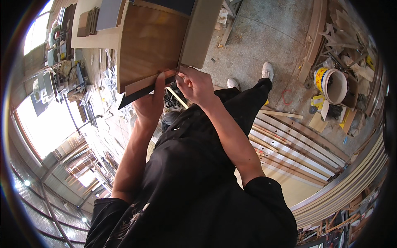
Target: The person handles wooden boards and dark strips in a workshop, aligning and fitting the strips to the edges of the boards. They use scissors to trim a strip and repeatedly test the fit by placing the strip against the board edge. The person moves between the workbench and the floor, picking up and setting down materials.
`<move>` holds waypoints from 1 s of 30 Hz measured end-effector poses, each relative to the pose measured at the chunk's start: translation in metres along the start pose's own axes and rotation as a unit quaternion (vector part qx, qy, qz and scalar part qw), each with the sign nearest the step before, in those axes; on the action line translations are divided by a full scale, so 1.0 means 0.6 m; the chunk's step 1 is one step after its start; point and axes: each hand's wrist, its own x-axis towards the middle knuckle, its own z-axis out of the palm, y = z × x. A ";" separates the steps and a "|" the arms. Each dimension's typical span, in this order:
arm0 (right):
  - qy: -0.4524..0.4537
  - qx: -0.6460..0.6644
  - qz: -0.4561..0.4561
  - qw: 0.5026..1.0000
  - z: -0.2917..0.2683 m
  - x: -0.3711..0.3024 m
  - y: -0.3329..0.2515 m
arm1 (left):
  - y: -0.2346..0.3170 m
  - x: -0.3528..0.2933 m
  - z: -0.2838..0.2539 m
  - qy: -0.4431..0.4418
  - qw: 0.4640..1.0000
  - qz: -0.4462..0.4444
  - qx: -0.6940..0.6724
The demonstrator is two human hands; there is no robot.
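A brown wooden panel [151, 41] lies in front of me on a workbench, its near edge toward my body. Along that edge runs a narrow brown strip [142, 84] with a black strip [138, 93] below it. My left hand [149, 103] is closed around the strips, thumb on top and the other fingers mostly hidden beneath. At the panel's near right corner my right hand [196, 86] has curled fingers, with thumb and fingertips pinched together by the strip's end. What lies between those fingertips is too small to make out.
A grey-brown board [203, 33] stands along the panel's right side. Small dark wood pieces [88, 22] are stacked at the far left. Down on the floor to the right are a white and yellow bucket [334, 86], scrap wood [339, 33] and several long boards [295, 142].
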 end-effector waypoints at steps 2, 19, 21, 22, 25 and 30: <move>-0.005 0.011 0.009 1.000 -0.005 0.002 -0.006 | 0.009 0.000 0.000 0.015 1.000 0.001 -0.010; -0.002 -0.041 -0.023 0.999 -0.006 0.009 0.001 | 0.005 0.005 -0.007 -0.036 0.999 0.018 0.014; -0.007 -0.056 -0.024 0.998 -0.008 0.010 0.000 | 0.008 0.005 -0.003 -0.032 0.999 0.007 -0.003; -0.011 -0.063 -0.022 0.998 -0.009 0.010 -0.001 | 0.008 0.004 -0.001 -0.026 1.000 -0.002 -0.017; -0.016 -0.080 -0.028 0.996 -0.011 0.011 -0.003 | 0.006 0.002 0.002 -0.014 0.999 -0.020 -0.044; -0.021 -0.084 -0.015 0.996 -0.012 0.011 -0.013 | 0.001 -0.003 0.006 0.003 0.997 -0.040 -0.060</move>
